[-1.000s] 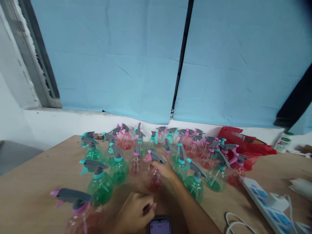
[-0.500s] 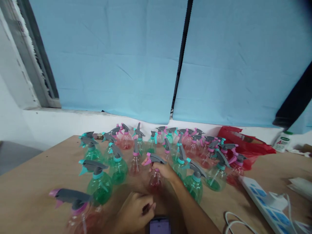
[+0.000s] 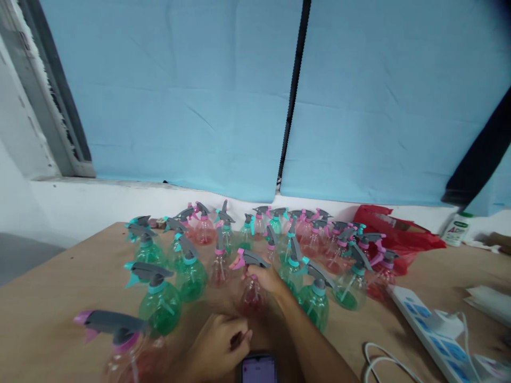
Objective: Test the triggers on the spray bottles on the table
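Observation:
My right hand (image 3: 266,277) is wrapped around the neck of a pink spray bottle (image 3: 253,299), just under its grey head with the pink nozzle. The bottle is upright, its nozzle pointing left, with fingers near the trigger. Nearer to me, my left hand (image 3: 223,340) is curled into a loose fist, and nothing shows in it. A phone (image 3: 258,369) with a lit screen lies beside that fist, cut off by the bottom edge. Left of the fist stand another pink spray bottle (image 3: 133,359) and a green spray bottle (image 3: 160,307). A further green spray bottle (image 3: 315,306) is close to my right forearm.
Several more pink and green spray bottles crowd the wooden table (image 3: 51,282) toward the wall. At right are a red plastic bag (image 3: 403,236), a white bottle with a green cap (image 3: 457,230), a power strip (image 3: 433,335) and a white cable (image 3: 377,359). Blue curtains (image 3: 191,96) hang behind.
The whole view has shifted slightly, so things sit a little further left. Both hands keep almost the same pose, the right one still gripping the pink spray bottle.

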{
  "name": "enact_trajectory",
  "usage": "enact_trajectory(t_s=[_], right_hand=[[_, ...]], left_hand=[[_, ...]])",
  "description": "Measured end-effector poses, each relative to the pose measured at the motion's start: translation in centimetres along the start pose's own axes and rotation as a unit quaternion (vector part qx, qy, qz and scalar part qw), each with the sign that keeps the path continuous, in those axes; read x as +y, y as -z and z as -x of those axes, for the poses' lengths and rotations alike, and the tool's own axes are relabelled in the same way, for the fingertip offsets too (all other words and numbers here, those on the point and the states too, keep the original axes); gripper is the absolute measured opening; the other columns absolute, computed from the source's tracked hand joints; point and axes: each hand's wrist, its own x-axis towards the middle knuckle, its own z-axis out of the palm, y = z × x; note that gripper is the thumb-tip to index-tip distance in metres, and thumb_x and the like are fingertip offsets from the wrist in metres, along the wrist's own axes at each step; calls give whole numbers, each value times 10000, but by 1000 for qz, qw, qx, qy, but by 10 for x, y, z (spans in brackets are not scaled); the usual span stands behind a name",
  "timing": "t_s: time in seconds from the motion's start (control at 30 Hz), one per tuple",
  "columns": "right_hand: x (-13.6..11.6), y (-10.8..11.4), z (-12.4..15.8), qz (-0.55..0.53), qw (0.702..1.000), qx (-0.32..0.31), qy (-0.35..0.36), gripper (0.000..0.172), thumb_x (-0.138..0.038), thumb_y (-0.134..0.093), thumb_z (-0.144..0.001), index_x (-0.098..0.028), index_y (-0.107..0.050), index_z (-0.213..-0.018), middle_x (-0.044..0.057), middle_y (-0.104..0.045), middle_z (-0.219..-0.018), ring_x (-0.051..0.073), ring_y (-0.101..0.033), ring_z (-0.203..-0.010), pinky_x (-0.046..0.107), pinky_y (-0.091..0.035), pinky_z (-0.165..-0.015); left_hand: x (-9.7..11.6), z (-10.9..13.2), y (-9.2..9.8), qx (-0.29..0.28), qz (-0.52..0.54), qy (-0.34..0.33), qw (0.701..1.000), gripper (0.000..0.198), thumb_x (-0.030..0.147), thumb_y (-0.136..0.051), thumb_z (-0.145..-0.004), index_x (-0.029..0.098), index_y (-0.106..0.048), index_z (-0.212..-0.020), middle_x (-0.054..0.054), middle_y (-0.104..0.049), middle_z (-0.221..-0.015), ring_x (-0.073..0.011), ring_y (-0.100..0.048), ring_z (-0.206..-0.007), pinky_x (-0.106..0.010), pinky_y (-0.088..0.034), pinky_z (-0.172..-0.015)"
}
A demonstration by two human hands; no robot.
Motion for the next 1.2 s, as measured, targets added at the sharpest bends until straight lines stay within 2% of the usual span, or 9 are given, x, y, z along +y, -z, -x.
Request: enact_trajectory(t_s=[0.23, 0.4, 0.53, 0.77, 1.03, 1.2], right_hand=[[0, -5, 1, -44, 998, 16, -40, 332, -246, -545, -586, -200, -765, -830, 6, -693, -647, 161, -585, -561, 247, -410, -548], [-2, -2, 0, -9, 1000, 0, -21, 354, -234, -522, -599, -224, -773, -848, -9, -699, -674, 146, -538, -535, 258, -418, -556], [1, 1, -1, 7, 1000, -20, -14, 382, -227, -509, -609, -230, -778, -880, -6, -715, -696, 158, -553, -564, 265, -433, -569], [8, -4, -1, -25, 1000, 11, -12, 261, -221, -518, -594, -209, -738, -735, 14, -707, -673, 166, -588, -579, 263, -451, -590], [5, -1, -1, -5, 1000, -4, -10, 347, -214, -518, -613, -226, -759, -863, -8, -714, -716, 146, -545, -547, 252, -418, -564], [9, -7, -1, -3, 999, 34, -22, 276, -253, -527, -625, -217, -736, -802, -4, -670, -653, 173, -590, -586, 270, -454, -600]], left_hand=[[0, -2, 1, -16, 4, 13, 1000, 290, 217, -507, -922, 193, -416, -648, 55, -491, -537, -89, -427, -485, -286, -222, -532], [1, -2, 1, -15, 3, 20, 1000, 290, 228, -502, -923, 193, -420, -647, 50, -487, -532, -93, -432, -488, -286, -212, -533], [0, -1, 1, -14, 1, 21, 1000, 294, 231, -512, -919, 191, -423, -642, 54, -487, -533, -90, -426, -488, -287, -210, -531], [-5, 1, -5, -14, 8, 18, 1000, 286, 219, -516, -919, 193, -414, -653, 62, -465, -536, -84, -421, -486, -284, -222, -529], [2, -2, 4, -12, 2, 13, 1000, 293, 217, -524, -918, 198, -420, -645, 58, -455, -526, -93, -405, -479, -289, -215, -522], [0, -1, 1, -10, -1, 11, 1000, 283, 208, -518, -914, 198, -425, -647, 55, -468, -532, -95, -416, -481, -298, -209, -524]])
